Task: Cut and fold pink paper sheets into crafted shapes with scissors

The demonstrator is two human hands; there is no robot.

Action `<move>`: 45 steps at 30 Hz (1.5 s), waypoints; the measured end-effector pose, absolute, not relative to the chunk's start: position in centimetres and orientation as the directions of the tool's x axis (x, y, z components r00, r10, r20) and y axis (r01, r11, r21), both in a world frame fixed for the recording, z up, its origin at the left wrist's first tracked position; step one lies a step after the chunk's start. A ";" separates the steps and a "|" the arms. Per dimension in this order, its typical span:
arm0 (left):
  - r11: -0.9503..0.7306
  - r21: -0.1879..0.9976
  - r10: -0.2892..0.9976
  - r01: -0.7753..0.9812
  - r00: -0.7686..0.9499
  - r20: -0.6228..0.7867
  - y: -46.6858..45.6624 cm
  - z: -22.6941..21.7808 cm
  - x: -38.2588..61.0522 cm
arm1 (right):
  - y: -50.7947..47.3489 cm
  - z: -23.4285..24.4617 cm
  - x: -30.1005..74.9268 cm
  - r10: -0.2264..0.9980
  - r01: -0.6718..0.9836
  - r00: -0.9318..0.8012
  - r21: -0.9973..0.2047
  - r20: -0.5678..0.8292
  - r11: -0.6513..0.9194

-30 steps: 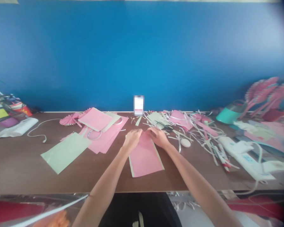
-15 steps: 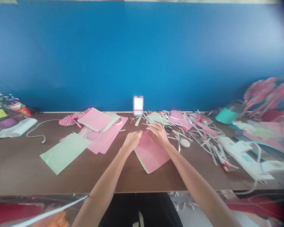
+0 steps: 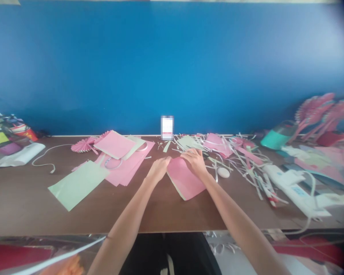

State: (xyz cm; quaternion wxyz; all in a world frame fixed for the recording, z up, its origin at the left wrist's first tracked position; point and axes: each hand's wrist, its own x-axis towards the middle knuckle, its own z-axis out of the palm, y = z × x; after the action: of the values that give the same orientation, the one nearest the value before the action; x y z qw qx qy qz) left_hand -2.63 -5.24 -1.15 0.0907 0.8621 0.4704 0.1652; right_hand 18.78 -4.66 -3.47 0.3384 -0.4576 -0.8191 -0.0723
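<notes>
A pink paper sheet [image 3: 186,179] with a pale green underside lies on the brown table [image 3: 31,198], turned at an angle. My left hand [image 3: 158,169] pinches its far left corner with curled fingers. My right hand [image 3: 194,161] rests on the sheet's far right edge, fingers bent and pressing on the paper. Both hands are close together at the sheet's far end.
A pale green sheet [image 3: 77,184] and a stack of pink sheets [image 3: 123,156] lie to the left, with a folded pink fan [image 3: 84,145]. Paper strips and scissors [image 3: 232,156] clutter the right, beside a white glue gun [image 3: 292,187] and teal container [image 3: 278,135].
The pink sheet has been rotated anticlockwise, its near end swinging to the right. Both hands stayed at its far end, the right hand shifting slightly right.
</notes>
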 end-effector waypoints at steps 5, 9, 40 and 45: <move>-0.561 0.385 0.828 0.733 0.513 0.228 -5.3 -1.0 -2.7 | -4.5 -3.8 18.7 0.711 0.810 -0.299 -0.224 0.636 0.542; -0.564 0.353 0.826 0.746 0.504 0.252 -4.9 -1.3 -3.0 | -4.1 -4.3 19.0 0.727 0.818 -0.265 -0.253 0.633 0.518; -0.597 0.314 0.798 0.738 0.505 0.329 -4.9 -3.0 -1.2 | -4.0 -4.9 17.3 0.873 0.295 -0.092 -0.825 0.478 0.483; -0.579 0.372 0.808 0.725 0.451 0.379 -4.6 -3.9 -0.9 | -4.1 -4.7 17.3 0.882 0.268 -0.068 -0.843 0.466 0.467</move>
State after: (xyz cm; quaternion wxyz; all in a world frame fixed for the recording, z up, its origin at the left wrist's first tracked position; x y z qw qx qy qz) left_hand -0.85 -4.63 -3.95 0.0782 0.8481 0.4520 0.2653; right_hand 17.31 -4.10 -4.70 0.5315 -0.4282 -0.6714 0.2887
